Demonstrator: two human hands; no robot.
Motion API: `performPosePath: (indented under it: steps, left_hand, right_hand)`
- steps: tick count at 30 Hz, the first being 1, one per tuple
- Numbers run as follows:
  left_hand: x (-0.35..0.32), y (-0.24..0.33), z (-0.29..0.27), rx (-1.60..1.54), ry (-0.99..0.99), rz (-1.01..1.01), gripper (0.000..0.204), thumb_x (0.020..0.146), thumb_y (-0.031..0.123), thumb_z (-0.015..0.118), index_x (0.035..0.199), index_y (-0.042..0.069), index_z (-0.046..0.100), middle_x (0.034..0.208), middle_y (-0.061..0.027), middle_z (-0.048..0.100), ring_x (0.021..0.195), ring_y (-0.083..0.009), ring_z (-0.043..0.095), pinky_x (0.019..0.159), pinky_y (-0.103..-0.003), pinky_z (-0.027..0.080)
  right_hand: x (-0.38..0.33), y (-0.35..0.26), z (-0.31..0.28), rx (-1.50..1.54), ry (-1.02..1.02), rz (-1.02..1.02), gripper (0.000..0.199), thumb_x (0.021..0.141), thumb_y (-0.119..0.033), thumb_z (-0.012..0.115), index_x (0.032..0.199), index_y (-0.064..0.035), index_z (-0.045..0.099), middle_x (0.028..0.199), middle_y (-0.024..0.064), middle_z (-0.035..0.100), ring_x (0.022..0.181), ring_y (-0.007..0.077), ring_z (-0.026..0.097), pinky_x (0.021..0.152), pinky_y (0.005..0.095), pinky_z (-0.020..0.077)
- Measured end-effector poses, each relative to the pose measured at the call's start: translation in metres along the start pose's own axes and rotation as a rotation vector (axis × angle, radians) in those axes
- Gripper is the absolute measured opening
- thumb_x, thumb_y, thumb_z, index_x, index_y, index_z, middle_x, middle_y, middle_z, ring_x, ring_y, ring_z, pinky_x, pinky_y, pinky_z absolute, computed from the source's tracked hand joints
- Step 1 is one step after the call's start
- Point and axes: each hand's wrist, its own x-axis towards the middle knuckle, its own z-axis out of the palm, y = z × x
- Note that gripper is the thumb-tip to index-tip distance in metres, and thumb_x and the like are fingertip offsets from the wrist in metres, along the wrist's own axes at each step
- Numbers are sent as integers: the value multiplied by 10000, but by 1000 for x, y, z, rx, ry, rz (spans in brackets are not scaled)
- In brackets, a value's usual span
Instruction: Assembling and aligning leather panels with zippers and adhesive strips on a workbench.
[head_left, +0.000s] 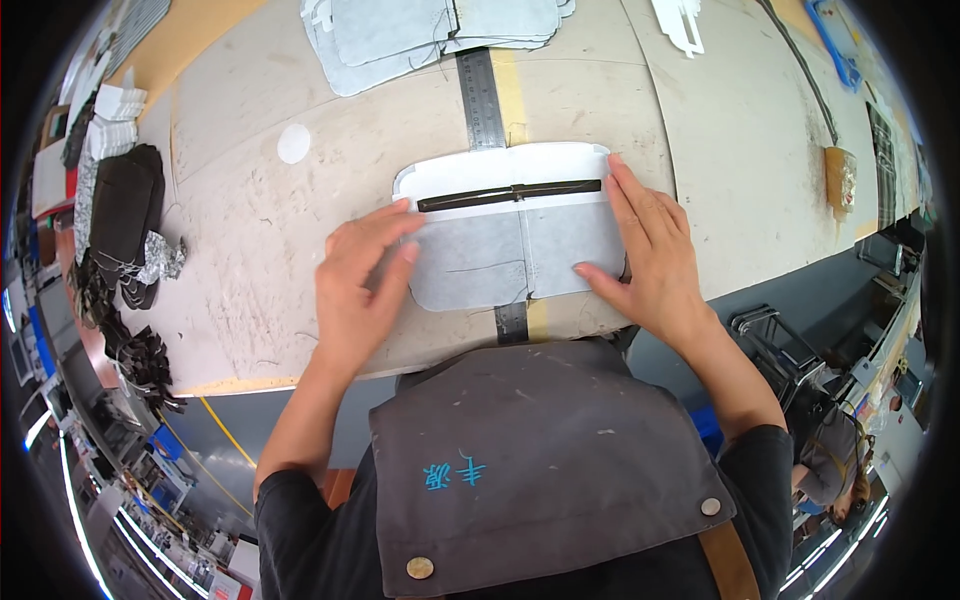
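Note:
A pale grey fabric panel (470, 250) with rounded corners lies on the table in front of me. Its upper part is a white band (500, 163), and a long black strip (465, 198) runs across it below that. A seam goes down the middle, with a loose dark thread on the lower left half. My left hand (362, 280) is at the panel's left edge, thumb and fingers apart, fingertips touching or close to it. My right hand (655, 240) rests along the right edge, fingers stretched out, its thumb on the lower right part.
A steel ruler (482, 100) lies beneath the panel beside a yellow strip (509, 90). More grey panels (400, 40) are stacked at the far side. Black pieces (127, 205) are piled at the left, near a white disc (294, 143). A tape-wrapped block (840, 180) sits at the right.

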Motion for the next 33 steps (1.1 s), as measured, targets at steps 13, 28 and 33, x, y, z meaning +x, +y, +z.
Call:
performPosePath:
  steps: [13,28,33]
  left_hand:
    - [18,-8,-5,-310,120,-182,163,801,-36,674,939,47,650,990,-93,685,1030,-269,653,905,-360,443]
    - [82,25,50,215,143,246,376,700,91,812,1050,47,683,1024,-49,591,994,-253,508,844,-380,375]
    - [80,22,47,231,121,219,395,687,95,818,1057,53,688,1015,-44,594,1004,-250,503,840,-377,371]
  right_hand:
    - [9,13,-12,116,11,83,653,739,-150,793,1318,0,532,1428,173,480,1123,315,552,1001,407,422]
    - [38,18,-5,622,154,281,333,849,16,656,1179,4,624,1198,138,597,943,211,616,770,304,546]
    - [36,18,-13,725,125,384,340,866,-2,646,1204,-1,611,1205,139,599,1000,240,606,802,316,536]
